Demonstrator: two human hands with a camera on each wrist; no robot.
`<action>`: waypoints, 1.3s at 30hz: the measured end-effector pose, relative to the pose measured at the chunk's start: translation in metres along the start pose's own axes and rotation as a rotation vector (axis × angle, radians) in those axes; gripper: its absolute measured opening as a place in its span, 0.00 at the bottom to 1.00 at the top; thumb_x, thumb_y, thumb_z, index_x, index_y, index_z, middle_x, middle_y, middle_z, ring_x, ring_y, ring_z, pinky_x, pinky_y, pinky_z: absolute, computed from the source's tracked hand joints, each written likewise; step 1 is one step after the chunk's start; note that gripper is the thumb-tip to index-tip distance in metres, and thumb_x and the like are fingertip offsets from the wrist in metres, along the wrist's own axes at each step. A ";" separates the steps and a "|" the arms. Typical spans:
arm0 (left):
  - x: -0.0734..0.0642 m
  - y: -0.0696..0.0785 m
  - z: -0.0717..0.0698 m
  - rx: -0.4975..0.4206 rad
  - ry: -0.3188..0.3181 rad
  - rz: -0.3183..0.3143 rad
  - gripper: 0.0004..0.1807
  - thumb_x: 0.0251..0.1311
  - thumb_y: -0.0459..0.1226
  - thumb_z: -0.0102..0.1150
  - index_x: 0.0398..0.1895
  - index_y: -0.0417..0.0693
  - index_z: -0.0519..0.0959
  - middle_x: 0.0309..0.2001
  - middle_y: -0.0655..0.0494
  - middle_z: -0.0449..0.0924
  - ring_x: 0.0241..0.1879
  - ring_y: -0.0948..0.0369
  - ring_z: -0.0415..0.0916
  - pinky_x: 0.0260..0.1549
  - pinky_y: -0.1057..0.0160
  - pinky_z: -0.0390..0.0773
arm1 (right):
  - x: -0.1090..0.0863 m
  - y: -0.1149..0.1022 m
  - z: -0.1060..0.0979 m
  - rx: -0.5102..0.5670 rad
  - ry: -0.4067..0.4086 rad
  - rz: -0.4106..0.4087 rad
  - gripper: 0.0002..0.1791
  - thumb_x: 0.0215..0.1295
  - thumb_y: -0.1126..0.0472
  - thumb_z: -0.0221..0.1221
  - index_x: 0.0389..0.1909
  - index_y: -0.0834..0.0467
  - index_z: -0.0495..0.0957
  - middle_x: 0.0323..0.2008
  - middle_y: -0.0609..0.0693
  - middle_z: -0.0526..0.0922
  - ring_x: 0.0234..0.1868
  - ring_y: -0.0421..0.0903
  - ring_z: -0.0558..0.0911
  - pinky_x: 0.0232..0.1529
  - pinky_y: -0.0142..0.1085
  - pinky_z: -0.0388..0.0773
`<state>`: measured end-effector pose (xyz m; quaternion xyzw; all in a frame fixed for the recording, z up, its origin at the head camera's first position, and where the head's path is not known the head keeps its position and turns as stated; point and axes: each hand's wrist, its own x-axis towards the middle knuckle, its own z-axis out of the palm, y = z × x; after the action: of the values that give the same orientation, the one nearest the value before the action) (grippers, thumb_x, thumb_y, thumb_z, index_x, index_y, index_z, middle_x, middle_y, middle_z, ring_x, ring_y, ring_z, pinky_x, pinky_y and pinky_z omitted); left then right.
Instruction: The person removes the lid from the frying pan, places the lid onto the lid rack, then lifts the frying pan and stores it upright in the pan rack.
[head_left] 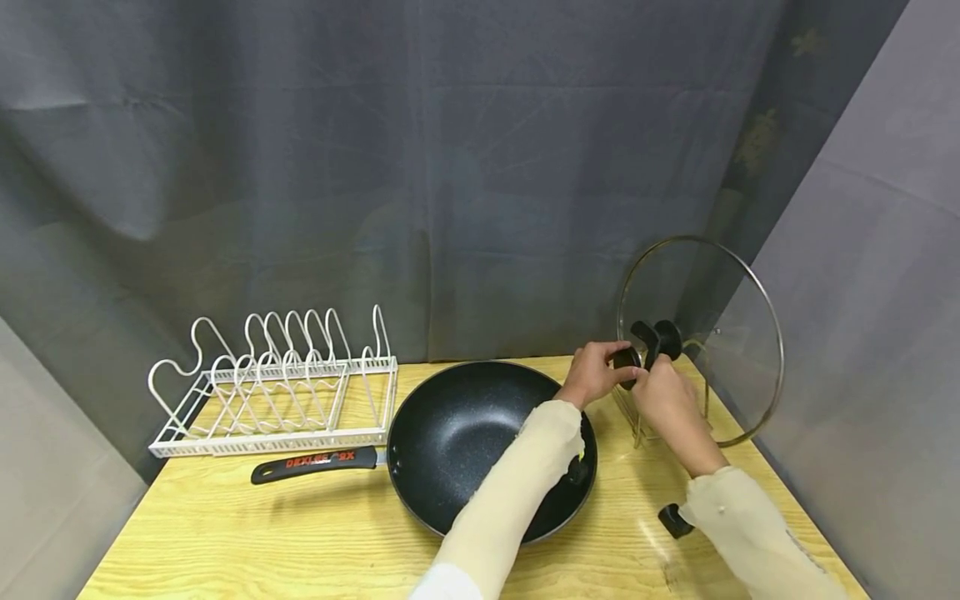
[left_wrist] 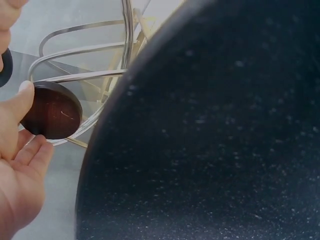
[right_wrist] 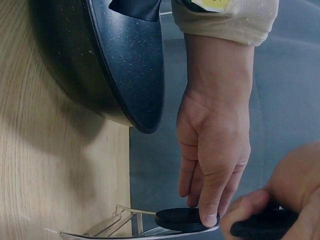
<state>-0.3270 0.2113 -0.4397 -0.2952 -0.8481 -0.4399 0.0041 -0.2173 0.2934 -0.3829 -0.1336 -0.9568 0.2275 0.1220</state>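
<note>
At the right, a large clear glass lid with a metal rim (head_left: pixel 780 358) stands upright in a gold wire rack (head_left: pixel 637 429). In front of it, my left hand (head_left: pixel 592 373) pinches a round black knob (left_wrist: pixel 52 111) between thumb and fingertips. The knob's flat face shows dark reddish brown in the left wrist view. My right hand (head_left: pixel 667 400) grips a black handle-like piece (right_wrist: pixel 265 225), close beside the left fingertips. Another round black part (head_left: pixel 667 339) shows just behind the right hand, against the glass.
A black wok (head_left: pixel 450 433) sits mid-table under my left forearm, its long handle (head_left: pixel 315 465) pointing left. Back left stands a white wire dish rack (head_left: pixel 270 442). A small black block (head_left: pixel 675 521) is beside my right sleeve. Grey curtain (head_left: pixel 337 167) encloses the wooden table (head_left: pixel 300 542).
</note>
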 end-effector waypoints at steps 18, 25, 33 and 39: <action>-0.001 -0.003 0.000 -0.027 -0.003 0.004 0.27 0.54 0.51 0.66 0.60 0.62 0.77 0.54 0.65 0.79 0.53 0.62 0.76 0.47 0.69 0.76 | 0.005 0.006 0.011 -0.008 0.005 -0.004 0.24 0.72 0.59 0.42 0.48 0.82 0.65 0.27 0.71 0.76 0.29 0.66 0.78 0.27 0.54 0.71; -0.001 -0.003 0.000 -0.017 -0.010 0.010 0.27 0.55 0.51 0.66 0.60 0.64 0.76 0.56 0.67 0.77 0.54 0.64 0.76 0.48 0.70 0.75 | 0.006 0.006 0.014 -0.002 0.017 -0.014 0.22 0.71 0.60 0.42 0.43 0.79 0.70 0.30 0.73 0.76 0.31 0.68 0.77 0.30 0.56 0.72; -0.001 -0.001 -0.002 -0.002 -0.007 0.023 0.25 0.56 0.49 0.66 0.59 0.64 0.77 0.54 0.66 0.79 0.54 0.62 0.76 0.47 0.69 0.75 | 0.011 0.009 0.016 -0.009 0.022 -0.019 0.22 0.70 0.60 0.43 0.42 0.79 0.73 0.30 0.72 0.77 0.27 0.65 0.77 0.27 0.53 0.72; -0.001 -0.001 -0.001 0.015 0.000 0.029 0.23 0.58 0.45 0.65 0.58 0.64 0.78 0.55 0.67 0.78 0.53 0.64 0.77 0.50 0.69 0.74 | 0.010 0.008 0.020 -0.018 0.071 -0.068 0.19 0.69 0.61 0.47 0.35 0.76 0.77 0.27 0.70 0.78 0.26 0.64 0.78 0.25 0.53 0.71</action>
<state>-0.3274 0.2100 -0.4406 -0.3073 -0.8470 -0.4336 0.0127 -0.2313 0.2955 -0.4020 -0.1103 -0.9578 0.2097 0.1625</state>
